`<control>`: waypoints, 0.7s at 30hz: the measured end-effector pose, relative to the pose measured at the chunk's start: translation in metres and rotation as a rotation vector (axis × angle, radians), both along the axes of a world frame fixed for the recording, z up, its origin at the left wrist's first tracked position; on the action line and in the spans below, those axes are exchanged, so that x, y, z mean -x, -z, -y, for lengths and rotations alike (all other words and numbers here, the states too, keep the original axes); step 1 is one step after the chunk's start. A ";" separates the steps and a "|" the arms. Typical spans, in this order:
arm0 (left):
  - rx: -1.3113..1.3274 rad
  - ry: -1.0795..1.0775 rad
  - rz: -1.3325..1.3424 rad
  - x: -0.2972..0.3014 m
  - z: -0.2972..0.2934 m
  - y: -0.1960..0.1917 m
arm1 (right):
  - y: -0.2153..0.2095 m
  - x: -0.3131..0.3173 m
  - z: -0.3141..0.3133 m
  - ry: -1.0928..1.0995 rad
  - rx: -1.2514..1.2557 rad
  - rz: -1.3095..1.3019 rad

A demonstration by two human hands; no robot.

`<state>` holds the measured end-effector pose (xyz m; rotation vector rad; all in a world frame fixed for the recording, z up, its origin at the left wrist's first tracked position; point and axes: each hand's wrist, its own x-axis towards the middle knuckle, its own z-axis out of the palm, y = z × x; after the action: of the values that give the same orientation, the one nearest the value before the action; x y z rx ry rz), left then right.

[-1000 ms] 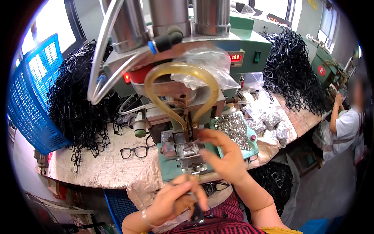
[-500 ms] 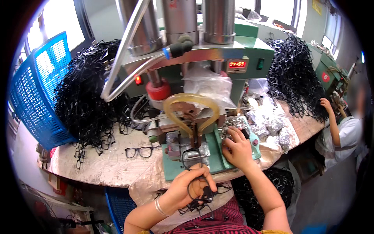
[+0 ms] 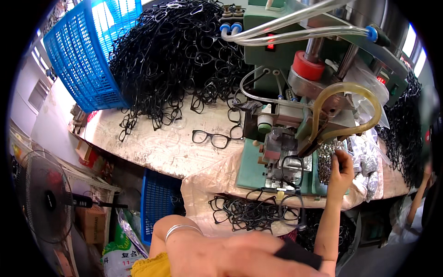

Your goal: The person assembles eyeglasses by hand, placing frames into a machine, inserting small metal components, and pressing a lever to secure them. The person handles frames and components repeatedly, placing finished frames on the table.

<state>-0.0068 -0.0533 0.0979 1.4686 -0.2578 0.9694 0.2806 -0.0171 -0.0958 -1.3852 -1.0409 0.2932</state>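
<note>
My left hand [image 3: 240, 256] is raised very close at the bottom of the view, large and blurred. A plain black piece [image 3: 300, 255] shows at its fingers; whether they grip it I cannot tell. Fingers curled together, my right hand [image 3: 342, 171] is at the tray of small metal parts [image 3: 325, 161], right of the press. Anything pinched in it is too small to make out. At the press fixture [image 3: 281, 150] a black eyeglass frame [image 3: 302, 173] stands on edge, untouched by either hand. Several black frames [image 3: 249, 213] lie heaped on the cloth below the fixture.
Behind to the left rises a big pile of black frames [image 3: 166, 60] beside a tilted blue basket [image 3: 80, 55]. One frame [image 3: 211, 138] lies alone on the table. A fan [image 3: 46, 198] stands lower left; a yellow hose loop [image 3: 346, 87] overhangs the fixture. Another person's arm [image 3: 417, 198] shows far right.
The view has swung left. My left hand has let go of the frames at the fixture and come up close to the camera. My right hand stays at the parts tray, its fingers more curled.
</note>
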 end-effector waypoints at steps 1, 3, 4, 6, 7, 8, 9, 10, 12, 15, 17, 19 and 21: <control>-0.110 -0.135 0.257 -0.009 0.008 0.013 | -0.004 0.005 -0.002 -0.018 0.007 -0.002; -0.305 -0.237 0.271 0.010 0.006 0.025 | -0.008 0.008 -0.004 -0.003 0.013 -0.022; -0.354 -0.459 0.092 0.028 -0.002 0.031 | -0.001 0.000 -0.003 -0.010 0.017 -0.099; -0.425 -1.132 -0.249 0.058 -0.020 0.044 | 0.005 -0.013 0.004 0.001 0.034 -0.076; -0.370 -1.353 -0.324 0.063 -0.033 0.043 | 0.005 -0.017 0.007 0.003 0.044 -0.067; -0.291 -1.543 -0.413 0.064 -0.049 0.042 | 0.009 -0.020 0.011 0.047 0.059 -0.038; -0.314 -1.751 -0.550 0.113 -0.090 0.072 | 0.005 -0.020 0.013 0.054 0.072 0.010; -0.494 -1.884 -0.838 0.155 -0.119 0.100 | 0.002 -0.018 0.015 0.062 0.087 0.065; -0.344 -2.012 -1.541 0.217 -0.153 0.186 | -0.006 -0.014 0.019 0.090 0.098 0.142; -0.286 -2.080 -1.267 0.262 -0.159 0.284 | 0.000 -0.020 0.034 0.179 0.081 0.100; -0.186 -1.851 -1.312 0.245 -0.153 0.271 | -0.004 -0.022 0.050 0.189 0.149 0.003; -0.103 -1.804 -0.954 0.233 -0.154 0.271 | -0.009 -0.014 0.052 0.147 0.114 0.071; -0.029 -1.863 -0.770 0.211 -0.162 0.245 | -0.034 0.008 0.041 0.002 0.019 0.134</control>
<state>-0.2182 0.1089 -0.1467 1.7671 1.9671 1.5674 0.2727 -0.0578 -0.0617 -1.4385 -1.1493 0.2116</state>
